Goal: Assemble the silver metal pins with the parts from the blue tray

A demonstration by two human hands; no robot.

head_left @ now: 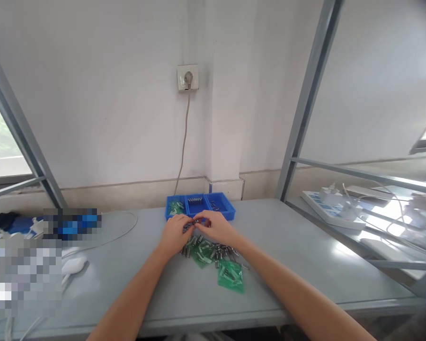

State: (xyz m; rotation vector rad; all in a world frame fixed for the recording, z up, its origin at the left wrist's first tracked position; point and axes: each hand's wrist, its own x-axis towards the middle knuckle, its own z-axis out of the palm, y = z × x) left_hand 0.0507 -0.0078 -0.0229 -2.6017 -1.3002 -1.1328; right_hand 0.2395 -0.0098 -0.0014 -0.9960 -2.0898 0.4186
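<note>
My left hand (177, 233) and my right hand (216, 227) meet over the middle of the grey table, fingertips pinched together on small dark metal pieces (195, 221). Their exact kind is too small to make out. Just below the hands lies a loose pile of shiny metal parts (224, 251). Among them is a green plastic bag (201, 253) with metal parts, and a second green bag (230, 275) lies closer to me. Behind the hands stands a blue divided tray (230, 208): green bags sit in its left compartment, a row of metal pieces in the middle, a few thin pieces at right.
The grey table (291, 241) reaches to the wall, where a plugged-in cord (185, 137) hangs from a socket (188, 78). A white charger (74, 266) and cables lie at left. Metal posts (307, 94) rise at both sides; a power strip (332, 210) lies beyond the right one.
</note>
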